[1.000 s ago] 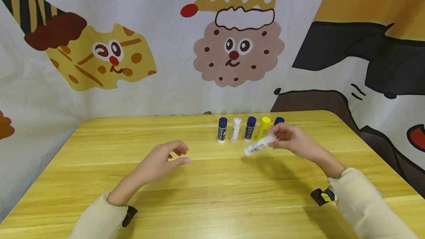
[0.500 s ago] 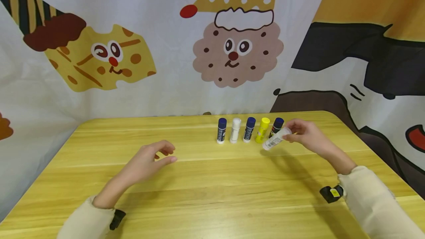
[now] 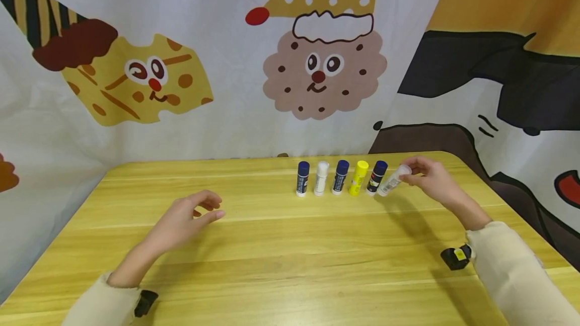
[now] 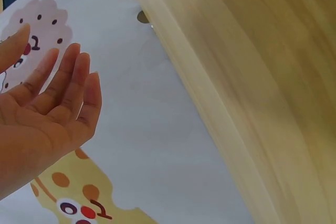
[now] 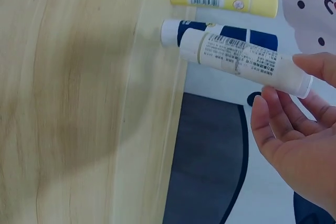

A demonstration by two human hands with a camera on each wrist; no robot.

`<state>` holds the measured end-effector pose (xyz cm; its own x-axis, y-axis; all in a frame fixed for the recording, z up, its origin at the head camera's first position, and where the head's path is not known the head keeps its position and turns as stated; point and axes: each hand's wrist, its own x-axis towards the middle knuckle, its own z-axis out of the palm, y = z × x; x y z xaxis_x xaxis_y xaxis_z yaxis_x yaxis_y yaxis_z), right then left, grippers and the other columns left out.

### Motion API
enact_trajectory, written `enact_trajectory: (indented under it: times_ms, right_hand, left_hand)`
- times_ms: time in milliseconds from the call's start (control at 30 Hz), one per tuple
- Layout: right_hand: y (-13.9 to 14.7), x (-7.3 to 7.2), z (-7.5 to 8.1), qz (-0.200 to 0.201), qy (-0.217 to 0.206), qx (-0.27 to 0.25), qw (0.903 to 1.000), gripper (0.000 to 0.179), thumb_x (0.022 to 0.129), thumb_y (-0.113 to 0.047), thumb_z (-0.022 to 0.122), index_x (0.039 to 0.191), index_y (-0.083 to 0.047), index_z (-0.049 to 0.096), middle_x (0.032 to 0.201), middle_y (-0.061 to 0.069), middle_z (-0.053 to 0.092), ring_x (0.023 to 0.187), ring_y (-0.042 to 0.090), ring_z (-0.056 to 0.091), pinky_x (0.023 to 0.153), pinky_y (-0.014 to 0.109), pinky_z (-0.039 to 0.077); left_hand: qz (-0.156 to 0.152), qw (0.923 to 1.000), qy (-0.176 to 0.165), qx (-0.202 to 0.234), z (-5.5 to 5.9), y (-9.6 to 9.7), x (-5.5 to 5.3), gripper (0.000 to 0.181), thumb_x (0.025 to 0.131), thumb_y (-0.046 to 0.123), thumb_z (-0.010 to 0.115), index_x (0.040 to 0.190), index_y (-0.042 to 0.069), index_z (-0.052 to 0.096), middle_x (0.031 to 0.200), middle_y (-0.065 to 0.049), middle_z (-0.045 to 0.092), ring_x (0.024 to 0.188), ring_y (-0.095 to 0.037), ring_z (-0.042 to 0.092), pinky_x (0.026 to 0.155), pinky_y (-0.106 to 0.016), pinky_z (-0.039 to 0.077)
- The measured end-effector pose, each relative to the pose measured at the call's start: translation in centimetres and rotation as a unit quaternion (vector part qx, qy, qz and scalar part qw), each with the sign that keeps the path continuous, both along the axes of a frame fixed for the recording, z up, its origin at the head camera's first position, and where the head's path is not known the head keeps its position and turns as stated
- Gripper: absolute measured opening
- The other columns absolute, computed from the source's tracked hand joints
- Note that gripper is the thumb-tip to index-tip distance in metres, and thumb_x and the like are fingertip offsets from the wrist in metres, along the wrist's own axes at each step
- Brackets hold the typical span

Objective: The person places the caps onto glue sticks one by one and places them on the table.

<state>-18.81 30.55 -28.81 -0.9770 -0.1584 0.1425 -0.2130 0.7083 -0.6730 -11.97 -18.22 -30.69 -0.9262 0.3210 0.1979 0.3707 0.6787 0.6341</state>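
Note:
My right hand pinches a white glue stick by its translucent cap end. The stick leans, its base low beside the rightmost blue-capped glue stick; whether it touches the table I cannot tell. In the right wrist view the white glue stick partly covers its blue-capped neighbour. A yellow glue stick, a blue-capped one, a white one and another blue-capped one stand upright in a row. My left hand hovers above the table at left, fingers loosely bent, holding nothing.
The wooden table runs back to a cloth curtain printed with cartoon figures. The row of glue sticks stands near its far edge. Each wrist carries a small black camera, such as the right one.
My right hand has carried the white glue stick to the right, past the yellow one to the row's right end, and tilted it more upright. My left hand has drawn back to the left.

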Motion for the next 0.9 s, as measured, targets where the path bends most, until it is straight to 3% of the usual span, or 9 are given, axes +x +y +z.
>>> enact_trajectory:
  times_ms: [433, 900]
  right_hand:
    - [0.8, -0.9, -0.6, -0.027, 0.007, 0.026, 0.9993, 0.035, 0.092, -0.013, 0.056, 0.117, 0.01, 0.047, 0.106, 0.024, 0.052, 0.094, 0.034, 0.05, 0.063, 0.02, 0.045]
    - [1.3, -1.7, -1.8, -0.026, 0.03, 0.048, 0.9981, 0.032, 0.089, -0.01, 0.058, 0.113, 0.01, 0.05, 0.101, 0.024, 0.054, 0.09, 0.034, 0.052, 0.062, 0.022, 0.045]
  left_hand:
    - [0.029, 0.9995, 0.002, -0.009, -0.2, -2.2, 0.2, 0.028, 0.09, 0.026, 0.059, 0.106, 0.003, 0.058, 0.099, -0.006, 0.062, 0.092, -0.024, 0.058, 0.073, -0.038, 0.048]
    - [0.045, 0.9989, -0.004, -0.005, -0.6, -3.6, 0.2, 0.029, 0.09, 0.026, 0.059, 0.107, 0.002, 0.058, 0.099, -0.007, 0.063, 0.092, -0.027, 0.058, 0.072, -0.041, 0.049]
